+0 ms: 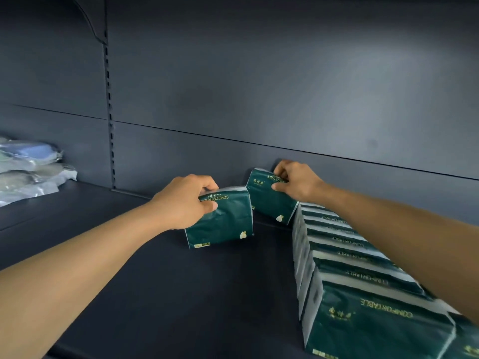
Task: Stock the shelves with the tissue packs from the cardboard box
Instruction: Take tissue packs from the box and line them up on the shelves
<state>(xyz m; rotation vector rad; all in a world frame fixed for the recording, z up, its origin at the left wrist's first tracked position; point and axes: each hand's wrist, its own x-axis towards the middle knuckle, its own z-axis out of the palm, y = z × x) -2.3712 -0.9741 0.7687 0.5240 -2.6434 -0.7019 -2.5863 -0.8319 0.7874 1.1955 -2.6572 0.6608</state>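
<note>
We grip one dark green plastic-wrapped tissue pack (220,218) in our left hand (185,200) and another (269,200) in our right hand (298,181), both upright on the dark metal shelf (155,281), where these soft packs could topple when released.

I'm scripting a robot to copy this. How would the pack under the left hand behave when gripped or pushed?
The pack looks soft: its wrap creases under the left hand, so it likely yields. Probably light, as fingertips alone hold it. Standing on a narrow edge, it may tip.
</note>
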